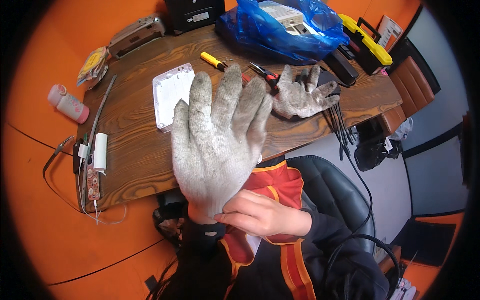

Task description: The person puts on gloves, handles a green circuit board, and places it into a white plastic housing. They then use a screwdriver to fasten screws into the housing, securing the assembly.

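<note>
My left hand (215, 135) wears a dirty white knitted glove and is held up over the table's near edge, its fingers stretched upward. The bare fingers of my right hand (260, 214) are closed on the glove's cuff (212, 204) at the left wrist. A second soiled work glove (302, 97) lies on the table, palm and fingers spread, to the right. Behind the raised hand are pliers (266, 73) with red and black handles and a yellow-handled screwdriver (212, 60), partly hidden. A white plastic cover (172, 90) lies just left of the gloved fingers.
On the wooden table (132, 160) are a blue plastic bag (245, 30) around a white device, a yellow-black toolbox (367, 45) and a white roll (100, 150). A pink bottle (69, 104) is at the left edge. Black cables (342, 132) hang near a black chair (335, 190).
</note>
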The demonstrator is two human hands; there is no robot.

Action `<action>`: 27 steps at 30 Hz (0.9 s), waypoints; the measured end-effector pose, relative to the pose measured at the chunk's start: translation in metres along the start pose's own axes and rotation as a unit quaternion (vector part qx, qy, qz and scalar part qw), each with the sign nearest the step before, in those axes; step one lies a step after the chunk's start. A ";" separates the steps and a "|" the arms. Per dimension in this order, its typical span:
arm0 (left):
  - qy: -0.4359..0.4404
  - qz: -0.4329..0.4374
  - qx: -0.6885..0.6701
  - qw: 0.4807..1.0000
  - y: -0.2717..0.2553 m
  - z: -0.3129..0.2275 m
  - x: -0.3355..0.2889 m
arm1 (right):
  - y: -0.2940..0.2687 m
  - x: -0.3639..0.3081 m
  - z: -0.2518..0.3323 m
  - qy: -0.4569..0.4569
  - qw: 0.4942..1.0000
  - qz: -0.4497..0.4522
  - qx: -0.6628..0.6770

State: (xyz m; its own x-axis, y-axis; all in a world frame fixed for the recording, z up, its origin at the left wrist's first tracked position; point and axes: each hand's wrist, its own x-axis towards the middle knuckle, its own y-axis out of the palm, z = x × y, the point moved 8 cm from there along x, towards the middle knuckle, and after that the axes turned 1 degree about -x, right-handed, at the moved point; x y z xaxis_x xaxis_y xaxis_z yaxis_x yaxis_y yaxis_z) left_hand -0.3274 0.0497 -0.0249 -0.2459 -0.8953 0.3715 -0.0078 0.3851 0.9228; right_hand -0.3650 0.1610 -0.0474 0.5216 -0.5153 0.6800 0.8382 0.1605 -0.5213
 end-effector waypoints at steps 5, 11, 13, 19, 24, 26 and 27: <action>-0.021 -0.035 -0.233 0.972 0.004 -0.001 -0.005 | 0.007 -0.008 -0.007 0.019 1.000 -0.015 0.010; 0.101 0.016 0.088 0.991 0.006 -0.021 -0.007 | -0.002 -0.002 -0.003 -0.082 0.996 -0.032 -0.019; 0.152 -0.027 0.128 0.980 -0.003 -0.035 -0.009 | -0.038 -0.005 -0.028 -0.049 0.979 -0.136 -0.140; 0.028 0.001 0.556 0.831 -0.016 -0.004 -0.036 | -0.114 -0.032 -0.125 0.228 0.830 -0.235 -0.450; -0.285 -0.086 0.521 0.800 -0.057 0.061 -0.075 | -0.125 -0.031 -0.140 0.309 0.741 -0.179 -0.568; -0.316 -0.072 0.558 0.764 -0.056 0.066 -0.078 | -0.138 -0.035 -0.140 0.357 0.734 -0.156 -0.557; -0.327 -0.060 0.575 0.747 -0.054 0.068 -0.078 | -0.147 -0.037 -0.125 0.315 0.756 -0.208 -0.534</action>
State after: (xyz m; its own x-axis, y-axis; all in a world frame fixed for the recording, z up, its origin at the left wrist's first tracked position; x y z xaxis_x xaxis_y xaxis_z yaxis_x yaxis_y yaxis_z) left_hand -0.3738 0.1142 -0.1106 -0.5953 -0.7824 -0.1830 -0.8032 0.5859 0.1079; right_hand -0.5272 0.0510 -0.0609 -0.2139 -0.6865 0.6950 0.1256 -0.7249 -0.6773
